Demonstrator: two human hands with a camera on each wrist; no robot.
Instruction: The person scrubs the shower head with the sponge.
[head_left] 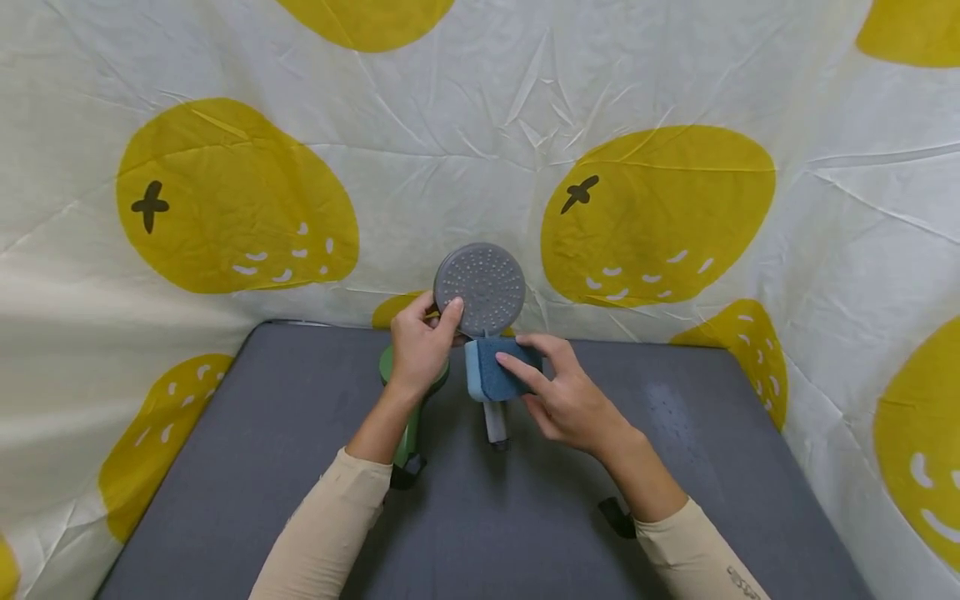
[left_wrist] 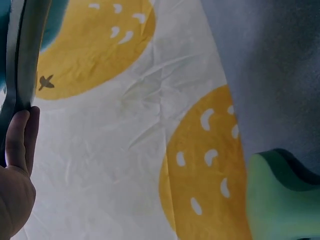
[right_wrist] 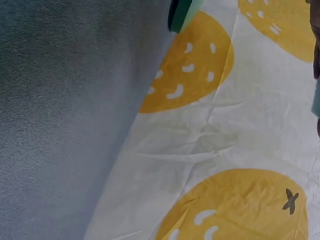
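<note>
Two bare hands are at work over the far middle of a grey table, each coming out of a pale beige sleeve. One shower head is held up there, its round grey face dotted with nozzles and turned toward me, its light handle running down toward the table below it. The left hand grips the shower head by the left rim of the disc, thumb against the face and fingers curled round behind; the left wrist view shows a finger lying along that grey rim. The right hand holds one blue sponge, darker on its front face and lighter along its left edge, fingers stretched over the front of it with the thumb underneath, and the sponge sits against the neck of the shower head just under the disc. One green object lies on the table behind the left forearm, toward the far left of the surface, mostly hidden, so I cannot tell what it is. One white cloth printed with big yellow fruit shapes hangs behind the table and along both sides.
</note>
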